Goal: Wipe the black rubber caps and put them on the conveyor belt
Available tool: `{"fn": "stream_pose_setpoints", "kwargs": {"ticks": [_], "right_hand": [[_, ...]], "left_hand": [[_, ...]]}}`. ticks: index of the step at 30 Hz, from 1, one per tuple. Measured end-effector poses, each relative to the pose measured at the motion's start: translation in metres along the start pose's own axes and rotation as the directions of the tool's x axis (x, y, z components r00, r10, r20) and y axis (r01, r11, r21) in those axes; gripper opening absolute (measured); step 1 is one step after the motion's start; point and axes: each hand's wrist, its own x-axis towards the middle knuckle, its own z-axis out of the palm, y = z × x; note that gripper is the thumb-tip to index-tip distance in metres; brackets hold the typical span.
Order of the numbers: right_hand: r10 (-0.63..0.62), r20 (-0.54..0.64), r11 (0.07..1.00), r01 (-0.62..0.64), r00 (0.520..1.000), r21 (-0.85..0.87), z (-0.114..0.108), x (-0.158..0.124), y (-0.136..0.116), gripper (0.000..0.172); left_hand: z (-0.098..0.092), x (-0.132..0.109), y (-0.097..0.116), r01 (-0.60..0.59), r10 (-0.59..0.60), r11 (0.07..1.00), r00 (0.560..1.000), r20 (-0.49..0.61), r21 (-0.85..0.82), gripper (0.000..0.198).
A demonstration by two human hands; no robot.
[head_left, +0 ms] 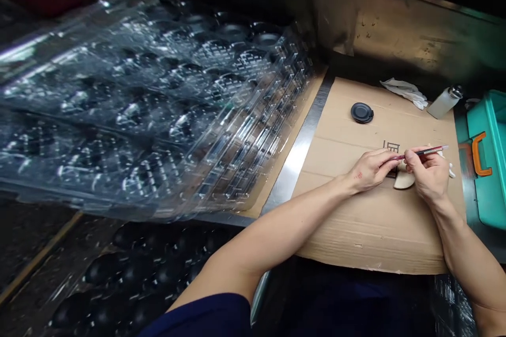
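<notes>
Over the cardboard, my right hand (429,174) is closed around a slim red-and-black pen (432,150), which points to the right. The fingers of my left hand (371,168) pinch the pen's reddish left end, close against my right fingertips. Beneath the hands lies a cream, rounded flat piece (404,180), partly covered by my right hand. A small dark patch beside it is mostly hidden by my left fingers. Further back on the cardboard sits a round black lid-like part (361,112).
Stacked clear plastic trays (237,131) with black domed parts fill the left side. A white glove (405,90) and a whitish bottle (445,102) lie at the back of the cardboard sheet (356,231). On the right stands a teal box (490,179) with an orange latch.
</notes>
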Motion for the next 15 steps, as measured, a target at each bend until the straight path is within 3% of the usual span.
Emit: {"fn": "stream_pose_setpoints", "kwargs": {"ticks": [5,9,12,15], "right_hand": [[0.004,0.029,1.0,-0.005,1.0,0.003,0.011,-0.011,0.003,0.034],[-0.106,0.007,0.989,0.107,0.994,-0.098,0.001,0.002,-0.003,0.03],[-0.193,0.006,0.93,0.185,0.981,-0.317,-0.013,0.039,-0.024,0.038],[-0.248,0.214,0.8,0.324,0.945,-0.505,-0.009,0.099,-0.059,0.035]], "left_hand": [[0.005,-0.001,0.002,0.026,-0.026,1.0,1.0,0.006,0.013,0.029],[0.007,0.004,0.001,0.131,-0.134,0.989,0.99,0.04,0.071,0.035],[0.006,0.007,0.002,0.208,-0.24,0.953,0.962,0.131,0.221,0.041],[0.004,0.008,0.006,0.15,-0.259,0.932,0.912,0.318,0.329,0.027]]}}
